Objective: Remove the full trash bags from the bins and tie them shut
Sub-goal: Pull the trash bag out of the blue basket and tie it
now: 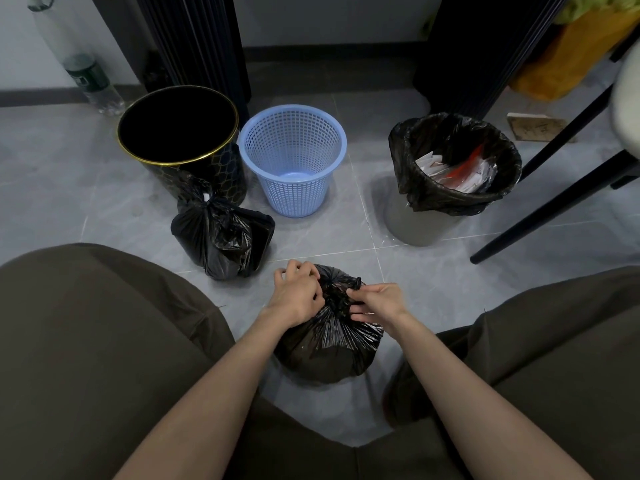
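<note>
A full black trash bag (325,351) sits on the floor between my knees. My left hand (296,294) grips the gathered neck of this bag from the left. My right hand (379,303) pinches the twisted plastic at the neck from the right. A second black bag (221,237), tied at the top, rests on the floor in front of the black bin with a gold rim (180,133), which has no bag in it. The blue mesh basket (292,157) also stands bare. A grey bin (453,168) at the right holds a black liner with paper and wrappers inside.
Grey floor tiles (346,244) lie between the bins and me. Black chair legs (554,188) slant at the right. A plastic bottle (93,84) leans on the wall at the back left. Dark ribbed columns (201,39) stand behind the bins, and an orange bag (571,57) lies at the back right.
</note>
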Tool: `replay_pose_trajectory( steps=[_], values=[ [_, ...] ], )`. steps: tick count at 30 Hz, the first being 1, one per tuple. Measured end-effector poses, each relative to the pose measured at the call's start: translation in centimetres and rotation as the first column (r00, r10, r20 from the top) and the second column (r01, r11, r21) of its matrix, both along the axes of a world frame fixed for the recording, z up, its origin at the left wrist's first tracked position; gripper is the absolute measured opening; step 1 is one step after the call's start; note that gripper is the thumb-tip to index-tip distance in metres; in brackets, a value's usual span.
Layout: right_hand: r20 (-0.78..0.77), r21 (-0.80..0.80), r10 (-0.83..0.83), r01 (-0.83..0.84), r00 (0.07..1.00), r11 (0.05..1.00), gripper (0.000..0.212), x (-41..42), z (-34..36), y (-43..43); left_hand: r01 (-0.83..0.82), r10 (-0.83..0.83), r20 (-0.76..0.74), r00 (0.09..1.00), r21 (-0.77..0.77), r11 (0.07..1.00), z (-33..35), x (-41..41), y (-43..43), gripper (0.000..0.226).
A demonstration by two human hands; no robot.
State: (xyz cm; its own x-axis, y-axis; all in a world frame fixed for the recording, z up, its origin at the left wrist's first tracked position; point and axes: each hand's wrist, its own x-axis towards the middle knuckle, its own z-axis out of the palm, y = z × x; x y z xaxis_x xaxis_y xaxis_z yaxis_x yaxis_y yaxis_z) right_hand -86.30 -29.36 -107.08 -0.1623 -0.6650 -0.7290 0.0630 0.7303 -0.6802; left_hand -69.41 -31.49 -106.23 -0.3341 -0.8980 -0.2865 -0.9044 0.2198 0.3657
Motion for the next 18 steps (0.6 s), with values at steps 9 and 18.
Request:
replay_pose_trajectory(
  steps=[9, 18],
  values=[
    [0.009, -0.02, 0.044, -0.044, 0.999, 0.999, 0.043, -0.2, 0.1, 0.1, -0.141, 0.168, -0.08, 0.983, 0.267, 0.953, -0.2, 0.1, 0.4, 0.019],
    [0.002, -0.009, 0.053, -0.053, 0.999, 0.999, 0.044, -0.2, 0.2, 0.3, -0.217, 0.266, -0.119, 0.956, 0.32, 0.922, -1.4, -0.4, 0.7, 0.025]
  ],
)
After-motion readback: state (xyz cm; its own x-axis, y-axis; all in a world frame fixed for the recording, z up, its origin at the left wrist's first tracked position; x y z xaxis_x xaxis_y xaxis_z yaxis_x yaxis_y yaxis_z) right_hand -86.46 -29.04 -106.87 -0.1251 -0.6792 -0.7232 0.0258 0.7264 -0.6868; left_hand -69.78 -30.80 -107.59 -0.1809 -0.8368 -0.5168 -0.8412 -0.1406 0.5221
